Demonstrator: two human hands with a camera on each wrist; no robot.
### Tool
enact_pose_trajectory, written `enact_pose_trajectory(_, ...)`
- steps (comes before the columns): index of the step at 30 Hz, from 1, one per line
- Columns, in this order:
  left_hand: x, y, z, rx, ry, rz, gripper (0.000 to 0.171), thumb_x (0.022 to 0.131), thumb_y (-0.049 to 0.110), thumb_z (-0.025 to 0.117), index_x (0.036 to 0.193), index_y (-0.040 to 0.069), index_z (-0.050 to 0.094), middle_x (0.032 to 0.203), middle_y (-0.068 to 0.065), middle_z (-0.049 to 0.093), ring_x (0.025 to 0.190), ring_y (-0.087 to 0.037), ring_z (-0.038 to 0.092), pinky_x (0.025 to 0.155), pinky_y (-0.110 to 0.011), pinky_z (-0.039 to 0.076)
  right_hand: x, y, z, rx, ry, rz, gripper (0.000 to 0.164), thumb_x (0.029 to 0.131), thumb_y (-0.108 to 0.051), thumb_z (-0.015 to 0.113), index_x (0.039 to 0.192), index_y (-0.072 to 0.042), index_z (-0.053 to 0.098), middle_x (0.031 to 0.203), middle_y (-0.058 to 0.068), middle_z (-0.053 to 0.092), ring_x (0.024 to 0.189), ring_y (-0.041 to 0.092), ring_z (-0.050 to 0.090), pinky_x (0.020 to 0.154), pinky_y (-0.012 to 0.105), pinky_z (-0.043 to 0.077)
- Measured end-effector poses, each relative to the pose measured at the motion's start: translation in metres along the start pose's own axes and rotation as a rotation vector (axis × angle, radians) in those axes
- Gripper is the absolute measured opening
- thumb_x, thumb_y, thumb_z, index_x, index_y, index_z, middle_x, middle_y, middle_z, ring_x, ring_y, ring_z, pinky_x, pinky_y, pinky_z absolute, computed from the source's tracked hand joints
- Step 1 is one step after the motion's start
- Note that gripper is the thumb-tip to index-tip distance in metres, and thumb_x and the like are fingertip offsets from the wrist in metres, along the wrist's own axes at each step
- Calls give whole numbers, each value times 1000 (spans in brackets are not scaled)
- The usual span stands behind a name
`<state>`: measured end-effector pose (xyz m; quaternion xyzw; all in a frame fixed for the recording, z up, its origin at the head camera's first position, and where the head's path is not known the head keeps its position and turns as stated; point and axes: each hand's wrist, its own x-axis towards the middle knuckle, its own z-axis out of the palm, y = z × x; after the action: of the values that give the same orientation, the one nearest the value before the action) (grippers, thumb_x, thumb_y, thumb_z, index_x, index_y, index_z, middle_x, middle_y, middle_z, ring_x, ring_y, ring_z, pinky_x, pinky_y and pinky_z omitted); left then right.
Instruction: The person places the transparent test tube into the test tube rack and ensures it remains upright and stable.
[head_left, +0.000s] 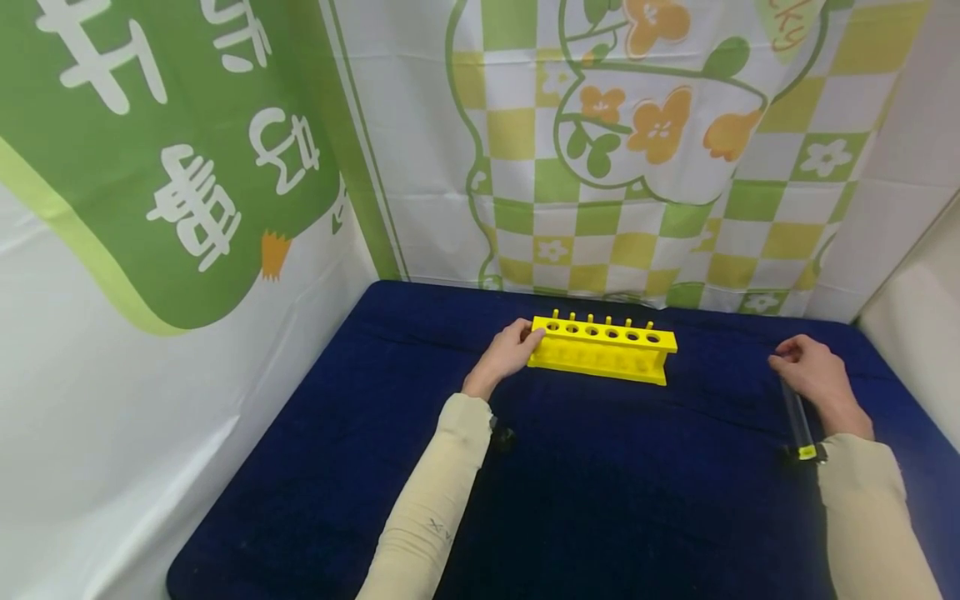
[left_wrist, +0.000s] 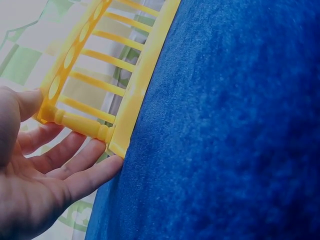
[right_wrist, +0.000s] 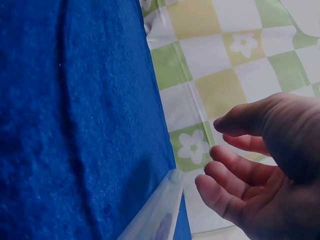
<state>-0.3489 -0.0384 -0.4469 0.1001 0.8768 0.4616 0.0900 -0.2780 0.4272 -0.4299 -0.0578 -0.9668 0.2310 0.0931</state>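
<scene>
A yellow test tube rack (head_left: 600, 354) stands on the dark blue table; its visible holes hold no tubes. My left hand (head_left: 512, 348) grips the rack's left end. In the left wrist view, the thumb of the left hand (left_wrist: 45, 170) is at the top plate and the fingers are along the end post. Over on the right, my right hand (head_left: 813, 375) hovers with loosely bent fingers and nothing between them. A clear tube (head_left: 795, 412) with a yellow patch at its near end lies beside that hand. The right wrist view shows the tube (right_wrist: 157, 210) apart from the fingertips.
The blue cloth-covered table (head_left: 637, 483) has a rounded front left corner. A checked, flower-printed curtain (head_left: 615, 217) hangs directly behind it. White and green cloth (head_left: 225, 350) hangs along the left side.
</scene>
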Motion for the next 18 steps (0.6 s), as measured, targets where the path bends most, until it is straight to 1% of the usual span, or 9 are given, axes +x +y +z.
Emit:
enact_pose_trajectory(5, -1, 1, 0, -9, -2, -5, 54, 101, 55, 42, 136, 15, 49, 120, -4, 59, 97, -20, 58, 87, -36, 51, -1, 2, -1, -14, 8, 30, 34, 93, -20, 56, 110, 10, 53, 101, 34, 60, 85, 44, 59, 68, 49, 45)
enact_pose_trajectory(11, -1, 0, 0, -13, 1, -7, 54, 100, 55, 43, 137, 15, 49, 121, -4, 59, 98, -20, 58, 88, -36, 51, -1, 5, -4, -37, -34, 75, 38, 93, -21, 56, 111, 11, 51, 104, 35, 58, 88, 46, 57, 70, 51, 45)
enact_pose_trajectory(18, 0, -1, 1, -5, 3, 0, 55, 100, 55, 43, 138, 15, 48, 123, -5, 59, 98, -20, 58, 88, -36, 52, -1, 11, -4, -41, -74, 91, 41, 94, -23, 56, 113, 13, 49, 105, 37, 57, 88, 47, 57, 70, 51, 46)
